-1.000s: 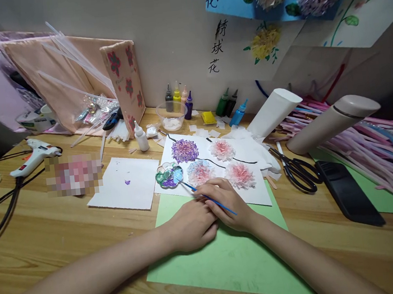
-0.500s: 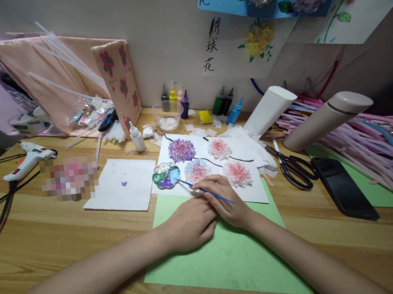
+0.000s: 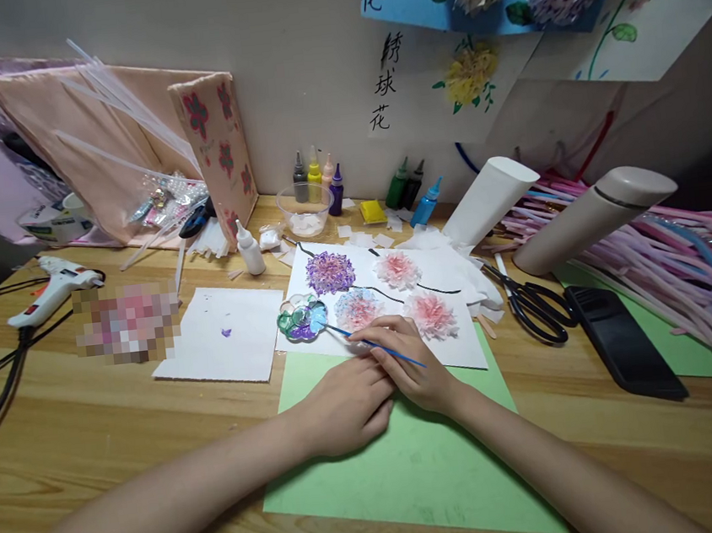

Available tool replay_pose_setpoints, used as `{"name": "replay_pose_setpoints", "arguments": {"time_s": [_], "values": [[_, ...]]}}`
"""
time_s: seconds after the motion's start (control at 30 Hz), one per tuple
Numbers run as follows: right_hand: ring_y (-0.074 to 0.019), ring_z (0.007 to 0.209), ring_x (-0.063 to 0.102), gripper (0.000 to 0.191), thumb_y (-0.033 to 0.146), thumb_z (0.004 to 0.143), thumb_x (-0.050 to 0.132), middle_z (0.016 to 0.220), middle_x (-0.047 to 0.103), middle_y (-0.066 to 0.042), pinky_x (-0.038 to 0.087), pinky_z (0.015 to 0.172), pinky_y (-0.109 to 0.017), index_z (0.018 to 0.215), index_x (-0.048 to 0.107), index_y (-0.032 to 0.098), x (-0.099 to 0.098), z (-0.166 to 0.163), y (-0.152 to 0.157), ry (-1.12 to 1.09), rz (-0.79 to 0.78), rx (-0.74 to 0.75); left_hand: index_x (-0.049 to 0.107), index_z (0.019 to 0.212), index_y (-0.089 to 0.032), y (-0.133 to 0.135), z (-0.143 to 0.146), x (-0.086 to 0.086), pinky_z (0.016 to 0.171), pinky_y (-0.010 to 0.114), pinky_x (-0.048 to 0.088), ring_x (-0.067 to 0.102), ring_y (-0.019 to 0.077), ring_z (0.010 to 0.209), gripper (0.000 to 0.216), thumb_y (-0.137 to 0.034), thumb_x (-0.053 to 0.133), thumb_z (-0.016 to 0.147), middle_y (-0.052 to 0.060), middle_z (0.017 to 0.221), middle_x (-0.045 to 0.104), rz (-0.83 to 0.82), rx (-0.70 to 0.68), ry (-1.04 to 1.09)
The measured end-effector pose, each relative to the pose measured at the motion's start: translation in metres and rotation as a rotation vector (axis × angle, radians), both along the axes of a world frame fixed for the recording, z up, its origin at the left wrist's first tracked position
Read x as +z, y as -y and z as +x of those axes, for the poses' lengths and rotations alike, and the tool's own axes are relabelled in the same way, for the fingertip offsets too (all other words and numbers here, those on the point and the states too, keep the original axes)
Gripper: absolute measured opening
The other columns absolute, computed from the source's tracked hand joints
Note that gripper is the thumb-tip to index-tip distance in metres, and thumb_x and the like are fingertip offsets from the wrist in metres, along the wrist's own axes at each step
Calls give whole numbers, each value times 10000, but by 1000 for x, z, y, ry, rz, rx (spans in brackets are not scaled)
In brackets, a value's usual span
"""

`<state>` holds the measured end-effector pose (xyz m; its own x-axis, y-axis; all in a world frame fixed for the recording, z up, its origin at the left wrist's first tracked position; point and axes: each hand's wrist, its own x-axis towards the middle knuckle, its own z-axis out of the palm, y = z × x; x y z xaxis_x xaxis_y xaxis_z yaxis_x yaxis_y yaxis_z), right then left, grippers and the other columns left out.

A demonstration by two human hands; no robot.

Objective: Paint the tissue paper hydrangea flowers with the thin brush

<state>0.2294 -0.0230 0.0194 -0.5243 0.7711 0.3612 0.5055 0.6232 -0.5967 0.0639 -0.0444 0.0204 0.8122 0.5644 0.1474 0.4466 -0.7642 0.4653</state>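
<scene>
My right hand [image 3: 412, 364] pinches a thin blue paintbrush [image 3: 374, 346], whose tip reaches to the flower-shaped paint palette [image 3: 301, 319]. My left hand [image 3: 345, 407] rests curled on the green paper sheet [image 3: 416, 472], its fingers touching the right hand; what it holds, if anything, is hidden. Just beyond both hands lies a white sheet [image 3: 460, 349] bearing several tissue flowers in purple [image 3: 329, 272] and pink [image 3: 431, 315].
A blank white sheet [image 3: 223, 335] lies to the left, a glue gun [image 3: 46, 290] with cable further left. Paint bottles [image 3: 321, 177] and a clear bowl [image 3: 307, 209] stand at the back. Scissors [image 3: 532, 307], a black phone [image 3: 625, 344], a flask [image 3: 586, 221] and pipe cleaners [image 3: 680, 266] sit on the right.
The view shifted slightly. My right hand with the brush edged a little further forward toward the white sheet; the left hand stayed put.
</scene>
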Motion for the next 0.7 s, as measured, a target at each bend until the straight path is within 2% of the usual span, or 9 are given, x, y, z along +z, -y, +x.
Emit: {"name": "replay_pose_setpoints", "arguments": {"time_s": [0.17,0.27,0.4,0.5,0.7], "values": [[-217,996,528,274,224,934,367,1019,659,-55,427,858,-394,1130,557,244,-2,9,1,-163,141,-80,552,1174,-122,0,-1,2,1026,356,397,524,228,1137,310,-190,411,907,115,1222,591,-2,-19,37],[-209,909,543,188,193,907,414,905,638,-40,417,838,-399,988,577,240,-6,18,-3,-333,223,-231,458,1317,-139,0,-2,2,1086,371,342,451,222,1254,403,-203,386,927,110,1372,497,-9,-13,44],[-177,723,513,163,198,890,410,722,531,-7,408,692,-350,791,536,223,-11,28,-9,-596,242,-387,417,1365,-159,1,-3,0,1121,386,303,411,216,1309,436,-223,377,936,92,1447,418,-29,-1,8],[-170,685,484,165,204,876,402,691,495,-2,382,644,-333,753,512,218,-12,30,-10,-642,216,-369,415,1369,-165,2,-4,1,1124,385,302,402,211,1319,441,-219,382,932,88,1448,418,-35,1,-6],[-176,703,472,171,201,880,382,694,505,-6,368,687,-358,758,502,216,-14,29,-6,-528,220,-273,409,1376,-177,2,-3,2,1132,381,292,396,203,1325,448,-220,379,931,76,1454,411,-35,2,-10]]}}
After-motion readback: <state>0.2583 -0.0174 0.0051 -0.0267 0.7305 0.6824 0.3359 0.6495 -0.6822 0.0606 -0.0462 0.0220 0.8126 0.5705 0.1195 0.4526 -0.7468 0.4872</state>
